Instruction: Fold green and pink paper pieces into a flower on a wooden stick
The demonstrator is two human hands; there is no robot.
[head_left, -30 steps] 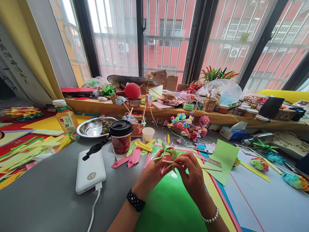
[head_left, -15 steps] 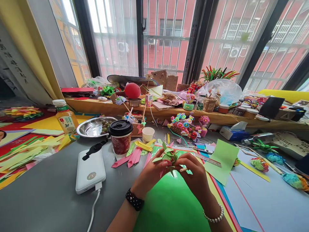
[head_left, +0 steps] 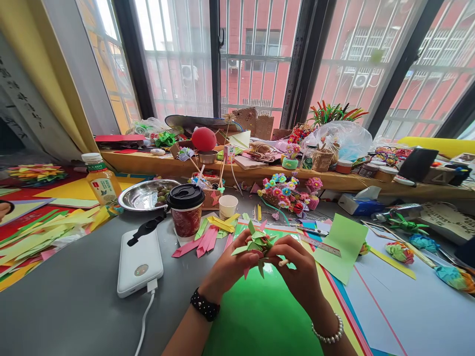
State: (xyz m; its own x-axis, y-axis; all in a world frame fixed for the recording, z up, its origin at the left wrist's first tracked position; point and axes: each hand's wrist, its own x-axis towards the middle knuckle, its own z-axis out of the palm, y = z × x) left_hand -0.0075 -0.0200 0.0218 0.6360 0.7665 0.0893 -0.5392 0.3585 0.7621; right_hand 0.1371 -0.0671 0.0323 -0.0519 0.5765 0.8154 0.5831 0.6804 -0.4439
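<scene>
A folded paper flower (head_left: 258, 242) in green and pink is held up between both hands above a glossy green sheet (head_left: 256, 311). My left hand (head_left: 235, 259) is closed on its left side, thumb across the front. On the other side, my right hand (head_left: 297, 259) is closed with its fingertips at the flower's base. A thin pale stick (head_left: 284, 263) pokes out between the right fingers; whether it joins the flower is hidden. Folded pink paper strips (head_left: 207, 241) and yellow strips (head_left: 222, 223) lie beyond the left hand.
Left of my arms are a white power bank (head_left: 140, 264) with a cable, a lidded coffee cup (head_left: 185, 210), a juice bottle (head_left: 100, 179) and a steel plate (head_left: 135, 195). A paper cup (head_left: 227, 206) stands behind the strips. To the right lie a light green sheet (head_left: 343, 247) and a ruler (head_left: 322, 244).
The paper flower has turned and tilted slightly in my hands, its green petals shifting a little left and down. My left wrist has moved slightly left. Both hands still grip.
</scene>
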